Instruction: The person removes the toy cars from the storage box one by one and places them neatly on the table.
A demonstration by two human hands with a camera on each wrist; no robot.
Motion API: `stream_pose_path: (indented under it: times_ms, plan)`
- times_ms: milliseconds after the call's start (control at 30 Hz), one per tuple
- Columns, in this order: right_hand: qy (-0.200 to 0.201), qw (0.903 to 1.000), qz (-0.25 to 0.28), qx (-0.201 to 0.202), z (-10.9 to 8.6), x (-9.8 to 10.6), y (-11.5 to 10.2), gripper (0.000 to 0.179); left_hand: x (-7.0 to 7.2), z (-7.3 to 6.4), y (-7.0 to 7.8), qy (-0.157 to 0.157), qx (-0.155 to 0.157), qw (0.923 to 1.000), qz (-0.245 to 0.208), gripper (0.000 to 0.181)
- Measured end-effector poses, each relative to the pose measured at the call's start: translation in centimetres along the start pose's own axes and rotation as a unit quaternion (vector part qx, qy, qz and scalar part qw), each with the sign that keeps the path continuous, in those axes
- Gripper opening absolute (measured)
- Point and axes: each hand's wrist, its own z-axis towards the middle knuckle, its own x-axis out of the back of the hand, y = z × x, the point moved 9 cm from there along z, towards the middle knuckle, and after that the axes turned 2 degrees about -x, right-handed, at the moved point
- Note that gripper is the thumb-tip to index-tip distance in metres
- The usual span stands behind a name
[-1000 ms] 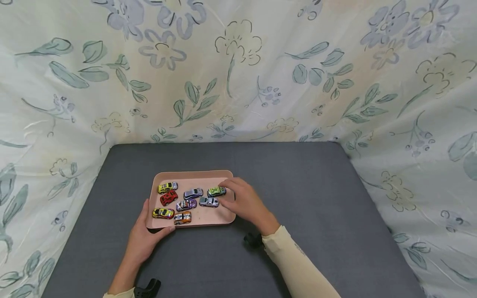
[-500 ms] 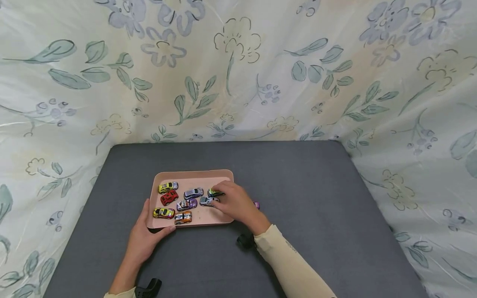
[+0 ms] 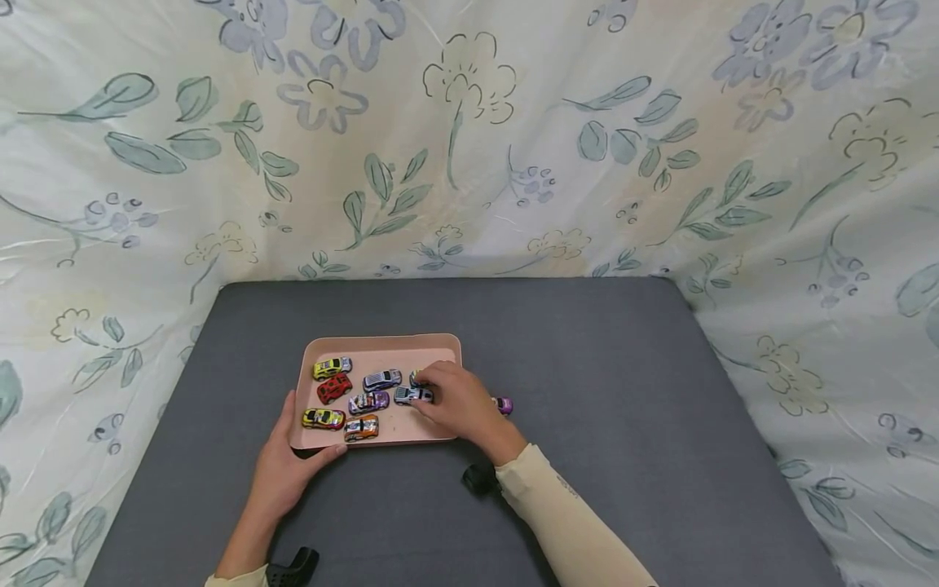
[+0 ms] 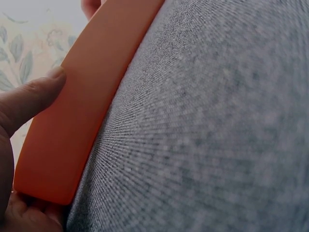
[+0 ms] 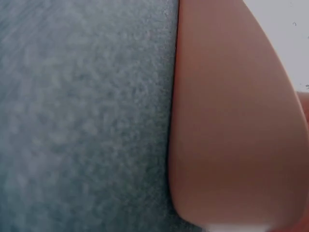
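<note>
A pink tray (image 3: pixel 396 346) on the grey table carries several small toy cars. My left hand (image 3: pixel 282 469) grips its front left corner; the left wrist view shows the thumb (image 4: pixel 41 92) against the orange-looking tray wall (image 4: pixel 91 77) and fingers under the corner. Over the tray's right part, my right hand (image 3: pixel 462 405) pinches the right end of a silver toy car (image 3: pixel 411 395) between thumb and index finger. A green toy car (image 3: pixel 414 377) behind it is mostly covered by that hand. In the right wrist view the tray wall (image 5: pixel 231 121) hides the fingertips.
Yellow (image 3: pixel 332 368), red (image 3: pixel 334 388), yellow-and-red (image 3: pixel 323 419), orange (image 3: pixel 361 428), purple-and-white (image 3: pixel 368 402) and grey-blue (image 3: pixel 382 380) toy cars lie in the tray. Outside it, right, a purple toy car (image 3: pixel 504 405) is partly hidden by the right wrist. A floral curtain (image 3: pixel 469 163) surrounds the table (image 3: pixel 587 367).
My right hand has moved left and slightly down, from the green car's right side to the silver car, covering more of the green one. A purple car beyond the wrist has come into view.
</note>
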Motion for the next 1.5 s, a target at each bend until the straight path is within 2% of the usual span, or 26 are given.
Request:
stream_pose_path:
  times_ms: [267, 533, 900, 1233, 1500]
  plan:
    - [0.013, 0.9987, -0.048, 0.013, 0.4, -0.5, -0.3, 0.024, 0.1, -0.1, 0.0, -0.001, 0.002, 1.0, 0.003, 0.13]
    - [-0.007, 0.9966, -0.082, 0.003, 0.5, -1.0, -0.3, 0.021, 0.0, -0.1, 0.1, 0.003, -0.007, 1.0, -0.007, 0.128]
    - [-0.009, 0.9965, -0.083, -0.002, 0.2, -0.8, -0.2, 0.018, -0.2, -0.1, 0.0, -0.001, -0.003, 1.0, -0.009, 0.127]
    - [-0.006, 0.9985, -0.053, -0.009, 0.1, -0.5, -0.3, 0.016, -0.1, -0.1, -0.1, -0.003, -0.001, 1.0, -0.004, 0.129]
    - [0.001, 0.9996, -0.027, 0.003, -0.1, -0.1, -0.4, 0.018, 0.1, -0.1, -0.2, -0.001, -0.007, 0.9999, -0.008, 0.128]
